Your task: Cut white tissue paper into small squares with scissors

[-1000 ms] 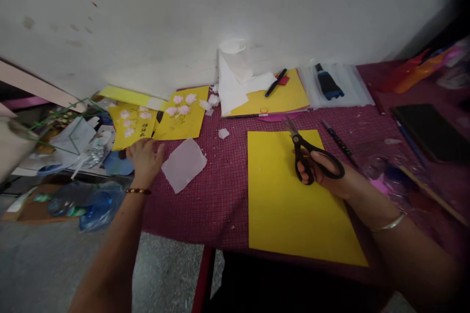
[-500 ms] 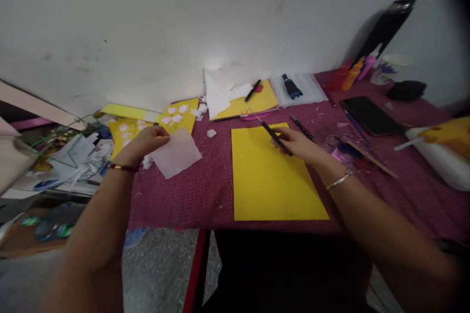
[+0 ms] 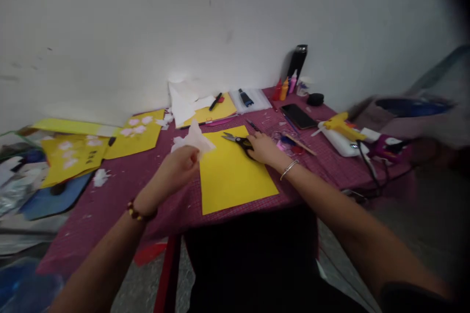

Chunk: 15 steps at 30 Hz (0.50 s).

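Observation:
My left hand [image 3: 183, 164] is closed in a pinch on a thin, crumpled whitish paper piece [image 3: 196, 137], which overlaps the upper left corner of a yellow sheet [image 3: 235, 176]. Black-handled scissors [image 3: 240, 142] lie over the top right part of that sheet, their blades a little apart and pointing left. My right hand [image 3: 262, 149] is closed around the handles, with some fingertips hidden. Just beyond that hand is a dark slim pen or knife [image 3: 253, 125].
Yellow cards with pink blossoms [image 3: 134, 132] lie left. White paper [image 3: 183, 102] and a black marker [image 3: 215, 101] are at the back. To the right are a phone [image 3: 299, 116], paint bottles [image 3: 284, 89], a black flask [image 3: 296, 61] and a yellow glue gun [image 3: 343, 127] with a cord.
My view has turned right. The left hand has brought the paper to the yellow sheet's corner. The right hand has lowered the scissors, and their blades now show apart.

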Available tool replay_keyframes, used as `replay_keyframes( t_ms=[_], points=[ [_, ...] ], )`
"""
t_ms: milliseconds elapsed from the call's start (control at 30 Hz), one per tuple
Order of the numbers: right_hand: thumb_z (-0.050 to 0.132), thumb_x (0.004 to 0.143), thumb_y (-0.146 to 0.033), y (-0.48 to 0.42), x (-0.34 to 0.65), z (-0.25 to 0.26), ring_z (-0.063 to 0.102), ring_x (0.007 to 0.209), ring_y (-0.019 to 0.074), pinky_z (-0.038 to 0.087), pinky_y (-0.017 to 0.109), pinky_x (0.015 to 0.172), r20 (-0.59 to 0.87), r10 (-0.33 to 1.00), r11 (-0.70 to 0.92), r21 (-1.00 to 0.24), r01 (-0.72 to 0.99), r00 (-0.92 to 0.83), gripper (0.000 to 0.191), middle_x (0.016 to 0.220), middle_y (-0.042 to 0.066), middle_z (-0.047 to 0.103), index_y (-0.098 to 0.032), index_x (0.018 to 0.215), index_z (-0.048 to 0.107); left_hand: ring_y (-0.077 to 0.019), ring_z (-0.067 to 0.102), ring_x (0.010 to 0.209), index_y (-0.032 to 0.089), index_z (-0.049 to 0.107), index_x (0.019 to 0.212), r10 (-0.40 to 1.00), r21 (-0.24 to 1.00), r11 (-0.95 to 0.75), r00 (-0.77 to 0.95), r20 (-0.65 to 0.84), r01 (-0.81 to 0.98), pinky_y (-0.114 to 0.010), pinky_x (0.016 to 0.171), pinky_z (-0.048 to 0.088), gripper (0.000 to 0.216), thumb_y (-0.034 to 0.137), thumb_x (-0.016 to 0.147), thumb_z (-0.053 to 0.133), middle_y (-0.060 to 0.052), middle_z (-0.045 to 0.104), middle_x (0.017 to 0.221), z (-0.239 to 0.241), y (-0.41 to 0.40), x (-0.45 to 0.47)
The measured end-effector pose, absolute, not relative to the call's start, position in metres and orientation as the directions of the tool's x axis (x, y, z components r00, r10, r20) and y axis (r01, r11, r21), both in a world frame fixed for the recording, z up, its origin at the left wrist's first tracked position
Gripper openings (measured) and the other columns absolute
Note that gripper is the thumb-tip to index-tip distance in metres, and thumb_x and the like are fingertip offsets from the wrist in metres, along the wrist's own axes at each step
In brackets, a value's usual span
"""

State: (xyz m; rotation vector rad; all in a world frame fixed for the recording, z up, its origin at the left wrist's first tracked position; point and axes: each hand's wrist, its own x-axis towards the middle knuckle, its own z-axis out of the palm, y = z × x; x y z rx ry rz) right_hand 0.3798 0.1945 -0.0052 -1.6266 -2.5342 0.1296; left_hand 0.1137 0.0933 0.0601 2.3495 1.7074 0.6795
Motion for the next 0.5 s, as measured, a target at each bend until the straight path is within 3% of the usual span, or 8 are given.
replay_keyframes(
  t_ms=[100,200,367,500],
  points=[
    [0.055,0.088,-0.028,0.176,0.394,-0.008,0.05,0.119,0.0349,0.04,0.048,0.099,0.128,0.861,0.509,-0.167,0.845,-0.493,0.056,0.131,0.019,0.053,-0.015,0.141,0.045,-0.0282,0.062,0.096,0.021,0.051,0.075,0.888,0.258,-0.444,0.384,0.253,0.858,-0.042,0.083,0.047,0.01,0.012,0.079,0.051,-0.013,0.068,0.1,0.021,0.075,0.144],
    [0.062,0.081,-0.022,0.151,0.403,-0.008,0.041,0.13,0.0341,0.037,0.05,0.105,0.227,0.715,0.698,-0.266,0.664,-0.661,0.077,0.144,0.016,0.042,-0.02,0.151,0.029,-0.0303,0.061,0.106,0.02,0.054,0.081,0.861,0.227,-0.501,0.456,0.225,0.835,-0.046,0.089,0.048,0.01,0.013,0.084,0.049,-0.015,0.068,0.107,-0.002,0.056,0.163],
    [0.065,0.077,-0.01,0.111,0.41,-0.005,0.024,0.145,0.0295,0.024,0.053,0.115,0.205,0.525,0.832,-0.329,0.447,-0.826,0.084,0.158,0.012,0.026,-0.027,0.151,0.028,-0.0262,0.062,0.103,0.021,0.056,0.089,0.813,0.284,-0.581,0.529,0.243,0.763,-0.044,0.088,0.051,0.014,0.01,0.083,0.051,-0.011,0.068,0.11,-0.006,0.029,0.18],
    [0.058,0.081,-0.006,0.094,0.411,-0.009,0.024,0.147,0.0216,0.014,0.048,0.12,0.153,0.41,0.868,-0.369,0.332,-0.899,0.07,0.154,0.005,0.04,-0.026,0.145,0.039,-0.0253,0.065,0.098,0.022,0.058,0.094,0.795,0.332,-0.606,0.536,0.283,0.723,-0.043,0.085,0.054,0.014,0.013,0.085,0.053,-0.01,0.069,0.104,-0.002,0.014,0.185]
  ],
)
